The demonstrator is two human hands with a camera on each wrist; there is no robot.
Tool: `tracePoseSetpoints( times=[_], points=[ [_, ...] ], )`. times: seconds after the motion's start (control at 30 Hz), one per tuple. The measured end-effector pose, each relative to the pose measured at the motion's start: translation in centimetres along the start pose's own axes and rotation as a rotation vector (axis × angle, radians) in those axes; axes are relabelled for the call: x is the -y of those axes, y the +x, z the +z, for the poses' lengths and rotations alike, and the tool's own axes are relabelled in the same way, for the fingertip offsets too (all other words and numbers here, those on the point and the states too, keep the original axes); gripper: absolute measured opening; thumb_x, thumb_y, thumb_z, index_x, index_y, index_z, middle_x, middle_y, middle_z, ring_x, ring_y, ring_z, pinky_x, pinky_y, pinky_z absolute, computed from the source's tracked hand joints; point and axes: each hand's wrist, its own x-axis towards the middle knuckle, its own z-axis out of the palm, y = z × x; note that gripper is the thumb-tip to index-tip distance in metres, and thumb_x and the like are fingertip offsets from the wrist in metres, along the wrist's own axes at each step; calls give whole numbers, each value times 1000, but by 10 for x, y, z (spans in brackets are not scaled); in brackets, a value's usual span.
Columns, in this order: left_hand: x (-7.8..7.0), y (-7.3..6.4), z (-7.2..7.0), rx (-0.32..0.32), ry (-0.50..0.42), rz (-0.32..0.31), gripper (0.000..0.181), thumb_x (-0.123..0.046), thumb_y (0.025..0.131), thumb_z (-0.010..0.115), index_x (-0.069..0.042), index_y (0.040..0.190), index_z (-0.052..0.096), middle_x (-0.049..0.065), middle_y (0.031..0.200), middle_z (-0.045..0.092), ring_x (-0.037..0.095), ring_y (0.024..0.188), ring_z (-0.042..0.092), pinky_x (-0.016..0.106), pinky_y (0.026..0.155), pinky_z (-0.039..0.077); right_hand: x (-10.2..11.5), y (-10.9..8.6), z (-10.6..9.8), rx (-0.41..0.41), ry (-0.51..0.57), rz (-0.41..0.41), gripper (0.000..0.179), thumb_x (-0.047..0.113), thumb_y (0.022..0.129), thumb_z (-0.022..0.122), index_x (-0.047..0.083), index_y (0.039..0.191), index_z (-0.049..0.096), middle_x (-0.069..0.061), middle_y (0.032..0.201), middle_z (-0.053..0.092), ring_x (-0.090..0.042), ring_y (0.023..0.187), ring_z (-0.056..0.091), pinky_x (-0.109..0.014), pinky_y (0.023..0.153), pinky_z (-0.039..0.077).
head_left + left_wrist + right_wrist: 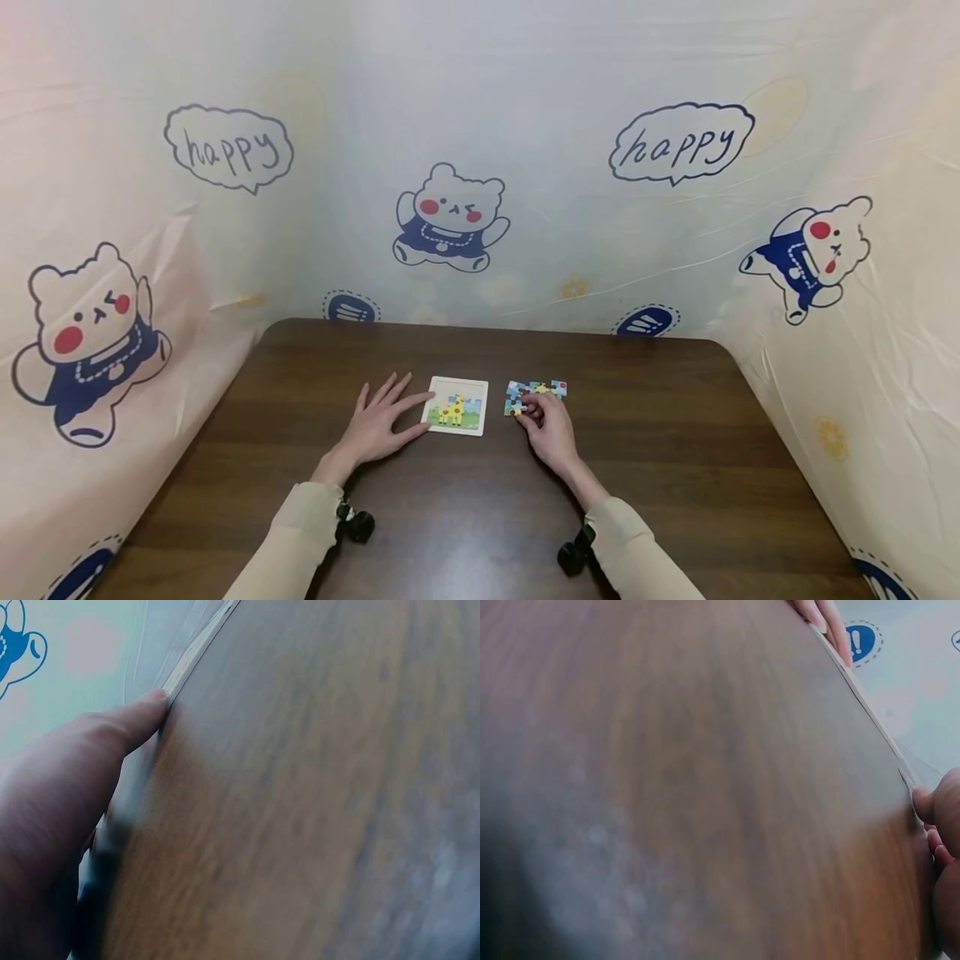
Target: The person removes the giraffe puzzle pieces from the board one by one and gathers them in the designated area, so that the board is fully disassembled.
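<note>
My left hand (377, 427) lies with fingers spread on the table, its thumb and index finger touching the left edge of a white-framed puzzle board (483, 408) with a yellow giraffe picture. In the left wrist view the thumb of the left hand (82, 761) meets the board's thin edge (196, 649). To the right of the board, my right hand (552, 432) has curled fingers and pinches a small jigsaw piece (513, 407) between thumb and index finger. More jigsaw pieces (558, 388) lie just beyond those fingers, partly hidden by them.
Both hands work over a dark brown wooden table (465, 517) with rounded far corners. A pale curtain (555, 250) printed with bears hangs behind and along both sides. A black wrist camera (360, 527) sits on the left sleeve, another camera (572, 557) on the right.
</note>
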Motion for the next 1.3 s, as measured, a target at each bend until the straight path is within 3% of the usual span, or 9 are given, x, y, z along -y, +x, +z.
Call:
tracePoseSetpoints(
  times=[0.23,0.47,0.67,1.0,1.3],
  points=[
    [-2,-1,-1,5,2,-6,65,-62,101,70,-37,160,59,14,182,32,46,171,21,81,131,3,4,1,-3,9,83,85,27,-5,92,83,-1,118,77,-14,94,69,-23,84,62,-22,73,48],
    [-1,-2,0,0,-2,-4,64,-61,101,71,-37,160,59,15,181,33,47,170,22,81,130,4,12,4,-6,-5,237,190,20,-7,95,79,-7,115,76,-20,93,72,-9,80,60,-13,71,46],
    [2,-1,0,-5,8,0,64,-60,102,70,-38,160,58,15,181,33,47,171,22,81,131,5,20,13,-4,7,294,186,21,-8,94,79,-11,115,75,-24,92,75,-1,76,60,-12,69,48],
    [-1,1,0,6,5,2,65,-60,101,71,-37,161,58,14,182,31,46,171,21,80,131,4,53,25,15,173,268,122,23,-2,96,80,-8,118,76,-20,94,78,-8,80,64,-17,74,52],
    [0,0,1,5,19,-4,64,-60,101,70,-37,160,59,14,182,32,46,171,21,81,131,4,65,37,39,333,222,101,28,3,98,81,-8,124,75,-18,97,80,-8,79,65,-19,72,53]
  ],
)
